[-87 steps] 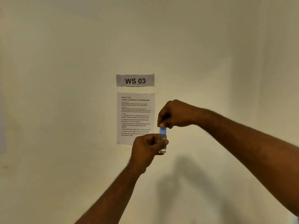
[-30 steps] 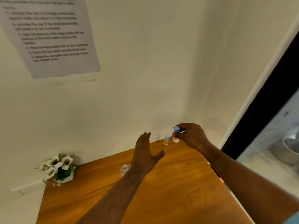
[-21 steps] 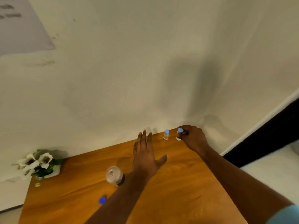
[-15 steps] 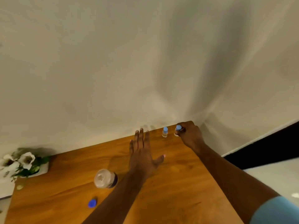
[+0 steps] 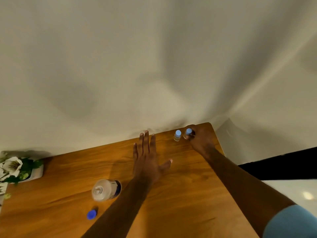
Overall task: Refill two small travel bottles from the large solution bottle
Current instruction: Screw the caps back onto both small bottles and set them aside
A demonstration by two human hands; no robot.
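Letting go carelessly could have tipped the small clear travel bottle with the pale blue cap (image 5: 188, 133) into its twin (image 5: 177, 135) just beside it, upper right of the wooden table (image 5: 188, 194). The right hand (image 5: 200, 139) pinched that bottle; the left hand (image 5: 147, 160) was spread flat, empty. The large uncapped clear solution bottle (image 5: 106, 189) stood lower left.

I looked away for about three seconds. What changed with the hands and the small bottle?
The capped travel bottle, held up at the wall by both hands, was brought down beside the other travel bottle. The left hand let go and hovers open; the right hand kept its grip. The large bottle stays uncapped.
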